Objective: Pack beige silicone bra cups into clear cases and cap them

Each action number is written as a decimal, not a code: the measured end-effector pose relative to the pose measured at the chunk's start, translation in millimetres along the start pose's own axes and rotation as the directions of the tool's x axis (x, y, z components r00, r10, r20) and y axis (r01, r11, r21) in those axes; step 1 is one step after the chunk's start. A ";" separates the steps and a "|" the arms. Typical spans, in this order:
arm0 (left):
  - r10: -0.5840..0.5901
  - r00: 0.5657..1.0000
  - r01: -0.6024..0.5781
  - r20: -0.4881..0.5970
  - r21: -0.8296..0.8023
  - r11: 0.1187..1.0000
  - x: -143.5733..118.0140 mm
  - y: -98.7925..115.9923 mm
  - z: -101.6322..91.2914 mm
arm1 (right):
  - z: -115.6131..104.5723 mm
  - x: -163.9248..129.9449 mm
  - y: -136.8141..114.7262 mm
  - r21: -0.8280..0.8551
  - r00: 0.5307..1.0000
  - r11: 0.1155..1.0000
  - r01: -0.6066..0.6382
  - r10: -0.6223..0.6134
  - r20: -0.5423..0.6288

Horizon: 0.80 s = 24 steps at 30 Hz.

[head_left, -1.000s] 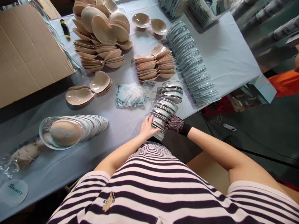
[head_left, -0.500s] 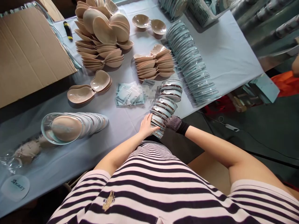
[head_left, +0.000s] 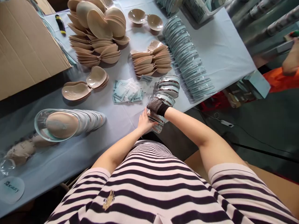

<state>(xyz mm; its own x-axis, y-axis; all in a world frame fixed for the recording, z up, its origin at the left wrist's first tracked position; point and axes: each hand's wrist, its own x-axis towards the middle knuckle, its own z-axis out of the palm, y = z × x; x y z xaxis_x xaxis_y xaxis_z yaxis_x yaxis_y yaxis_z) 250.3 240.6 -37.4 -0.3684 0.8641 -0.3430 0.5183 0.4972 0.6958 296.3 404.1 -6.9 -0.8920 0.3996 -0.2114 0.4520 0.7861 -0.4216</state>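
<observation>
A row of clear plastic shells (head_left: 167,91) leans along the near edge of the light blue table (head_left: 224,53). My left hand (head_left: 144,120), bare, presses against the near end of the row. My right hand (head_left: 158,105), in a dark mesh glove, lies on top of the row a little farther along, fingers curled over the shells. Small "Beauty" sachets (head_left: 127,91) lie just left of the row.
Stacks of beige silicone cups (head_left: 98,34), (head_left: 150,59) fill the far table. A long row of clear shells (head_left: 187,59) runs at right. Packed shells (head_left: 67,123) lie at left, a cardboard sheet (head_left: 25,49) beyond. Another person's arm (head_left: 291,60) shows at far right.
My gloved right hand has moved from the near end of the row up onto its top. The left hand has stayed against the near end. The view shifted slightly.
</observation>
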 end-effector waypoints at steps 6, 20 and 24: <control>0.215 0.975 -0.221 0.053 0.232 0.947 -35.2 2.1 2.1 | 21.0 -101.2 45.8 0.409 0.808 0.842 -0.353 0.494 -0.320; 0.099 0.992 -0.123 0.074 0.585 0.802 -51.8 13.3 12.1 | 141.6 -141.4 43.8 0.786 0.864 0.370 -0.495 0.305 0.400; 0.081 0.996 -0.086 0.035 0.595 0.799 -51.5 16.3 17.6 | 136.8 -146.5 53.1 0.775 0.868 0.393 -0.495 0.256 0.424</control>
<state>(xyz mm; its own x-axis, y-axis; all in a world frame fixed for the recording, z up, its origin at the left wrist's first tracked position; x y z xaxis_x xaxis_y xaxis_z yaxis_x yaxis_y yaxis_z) 291.3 205.7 -19.5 -0.2978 0.9037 -0.3076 0.9049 0.3699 0.2107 450.7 322.7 -118.9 -0.6597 0.3486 -0.6658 0.6171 -0.2544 -0.7446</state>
